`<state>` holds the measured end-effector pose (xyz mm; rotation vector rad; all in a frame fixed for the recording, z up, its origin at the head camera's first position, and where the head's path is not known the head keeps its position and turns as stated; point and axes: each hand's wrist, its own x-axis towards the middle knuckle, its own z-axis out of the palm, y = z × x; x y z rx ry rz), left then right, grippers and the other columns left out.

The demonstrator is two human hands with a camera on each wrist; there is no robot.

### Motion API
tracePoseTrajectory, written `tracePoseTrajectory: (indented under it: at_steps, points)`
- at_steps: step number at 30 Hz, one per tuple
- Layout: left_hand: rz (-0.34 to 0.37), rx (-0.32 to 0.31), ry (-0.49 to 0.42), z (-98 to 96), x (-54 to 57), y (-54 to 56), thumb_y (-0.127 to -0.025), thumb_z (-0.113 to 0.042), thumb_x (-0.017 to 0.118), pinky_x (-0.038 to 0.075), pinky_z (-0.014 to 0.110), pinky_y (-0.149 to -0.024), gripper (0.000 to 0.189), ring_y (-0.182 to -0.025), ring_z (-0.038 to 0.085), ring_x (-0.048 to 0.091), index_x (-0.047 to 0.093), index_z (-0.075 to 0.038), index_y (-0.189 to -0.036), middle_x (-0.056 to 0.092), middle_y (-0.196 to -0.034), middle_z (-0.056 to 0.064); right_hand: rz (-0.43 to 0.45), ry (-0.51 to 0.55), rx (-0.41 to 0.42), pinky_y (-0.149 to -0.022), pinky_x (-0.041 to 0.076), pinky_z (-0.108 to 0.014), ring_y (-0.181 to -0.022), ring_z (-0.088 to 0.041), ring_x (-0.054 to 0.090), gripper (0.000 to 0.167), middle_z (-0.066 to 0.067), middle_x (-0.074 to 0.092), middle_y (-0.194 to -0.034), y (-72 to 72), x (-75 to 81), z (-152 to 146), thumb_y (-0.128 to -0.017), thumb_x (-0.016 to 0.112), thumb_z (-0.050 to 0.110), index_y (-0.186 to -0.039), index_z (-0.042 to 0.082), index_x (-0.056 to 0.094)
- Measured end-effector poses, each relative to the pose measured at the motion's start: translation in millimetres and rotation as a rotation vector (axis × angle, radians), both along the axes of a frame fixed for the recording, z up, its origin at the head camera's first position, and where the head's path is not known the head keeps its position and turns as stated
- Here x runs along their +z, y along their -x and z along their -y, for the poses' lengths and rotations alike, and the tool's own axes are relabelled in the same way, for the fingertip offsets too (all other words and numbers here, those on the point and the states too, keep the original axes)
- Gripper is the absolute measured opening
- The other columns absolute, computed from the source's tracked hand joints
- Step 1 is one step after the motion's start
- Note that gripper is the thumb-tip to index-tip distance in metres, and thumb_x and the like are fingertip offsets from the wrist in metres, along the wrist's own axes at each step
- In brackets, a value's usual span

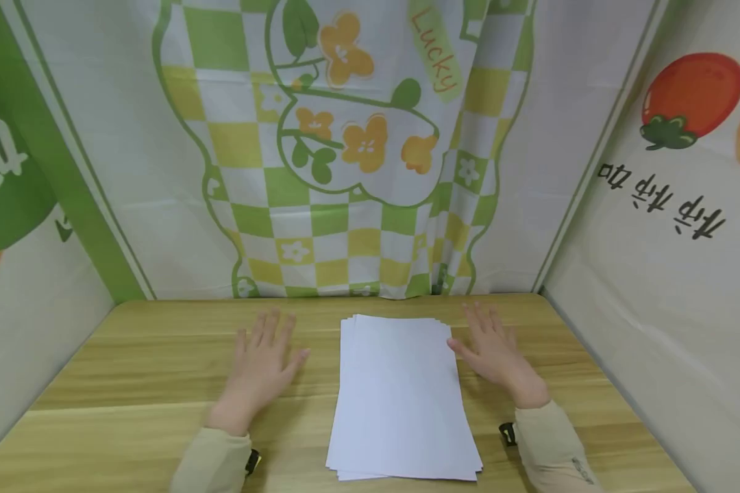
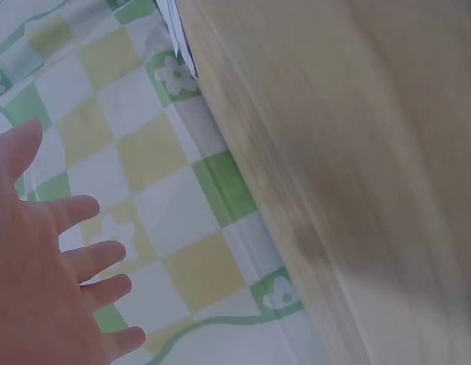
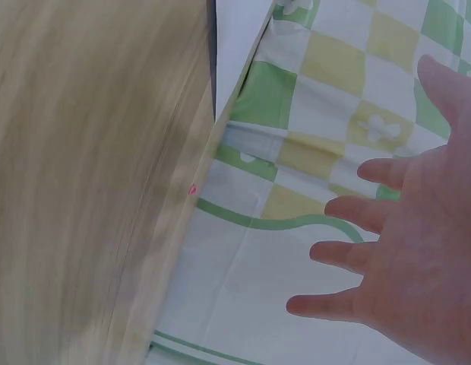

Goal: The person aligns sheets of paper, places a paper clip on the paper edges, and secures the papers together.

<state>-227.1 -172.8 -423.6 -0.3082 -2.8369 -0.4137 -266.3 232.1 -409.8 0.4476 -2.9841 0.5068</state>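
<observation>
A stack of white paper sheets (image 1: 401, 397) lies on the wooden table (image 1: 129, 383), its edges slightly uneven. To the left of the stack my left hand (image 1: 262, 370) is held with straight, spread fingers and nothing in it. My right hand (image 1: 499, 356) is on the other side, fingers also spread, with the thumb overlapping the paper's right edge in the head view. Both wrist views show the palm side: the left hand (image 2: 45, 266) and the right hand (image 3: 418, 243) hold nothing. Only a bit of paper (image 3: 239, 46) shows at the top of the right wrist view.
Behind the table's far edge hangs a checkered green, yellow and white curtain (image 1: 333, 226). Printed fabric walls stand at the left (image 1: 49, 301) and right (image 1: 641, 274). Each sleeve has a dark band near the wrist.
</observation>
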Motion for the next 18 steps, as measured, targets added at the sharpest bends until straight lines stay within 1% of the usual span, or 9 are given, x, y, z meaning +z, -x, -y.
tracePoseTrajectory:
  at_steps: [5, 8, 14, 18]
  points:
    - [-0.008, -0.012, 0.015, -7.5, -6.9, 0.0, -0.096, -0.054, 0.039, 0.005, 0.065, -0.11, 0.07, -0.143, 0.043, 0.011, 0.026, -0.011, -0.15, 0.016, -0.155, 0.021, 0.037, 0.024, 0.015, -0.1, 0.004, -0.076, -0.142, -0.048, 0.0, 0.082, -0.021, 0.006, -0.157, -1.3, -4.9, 5, -0.095, 0.037, 0.06, -0.152, 0.009, 0.01]
    - [0.011, -0.02, 0.016, -13.7, -8.5, 0.4, -0.097, -0.052, 0.041, 0.006, 0.064, -0.111, 0.069, -0.143, 0.042, 0.012, 0.026, -0.011, -0.15, 0.017, -0.155, 0.021, 0.062, 0.022, 0.024, -0.102, 0.007, -0.075, -0.141, -0.048, 0.004, 0.083, -0.022, 0.01, -0.156, -2.2, -7.3, 7, -0.095, 0.037, 0.06, -0.152, 0.005, 0.012]
    - [0.033, -0.045, -0.003, -24.2, -7.2, 2.5, -0.096, -0.051, 0.043, 0.01, 0.064, -0.111, 0.069, -0.142, 0.042, 0.018, 0.027, -0.009, -0.149, 0.023, -0.153, 0.021, 0.111, -0.021, 0.037, -0.106, 0.018, -0.068, -0.138, -0.05, 0.016, 0.084, -0.028, 0.015, -0.153, 4.1, -12.5, 8, -0.096, 0.035, 0.058, -0.148, -0.005, 0.017]
    - [0.054, -0.064, -0.011, -28.7, -4.6, 5.9, -0.096, -0.051, 0.044, 0.011, 0.064, -0.111, 0.07, -0.141, 0.043, 0.02, 0.028, -0.007, -0.148, 0.026, -0.152, 0.022, 0.133, -0.016, 0.067, -0.11, 0.02, -0.06, -0.139, -0.048, 0.018, 0.082, -0.032, 0.016, -0.151, 10.9, -14.8, 8, -0.098, 0.036, 0.054, -0.145, -0.011, 0.02]
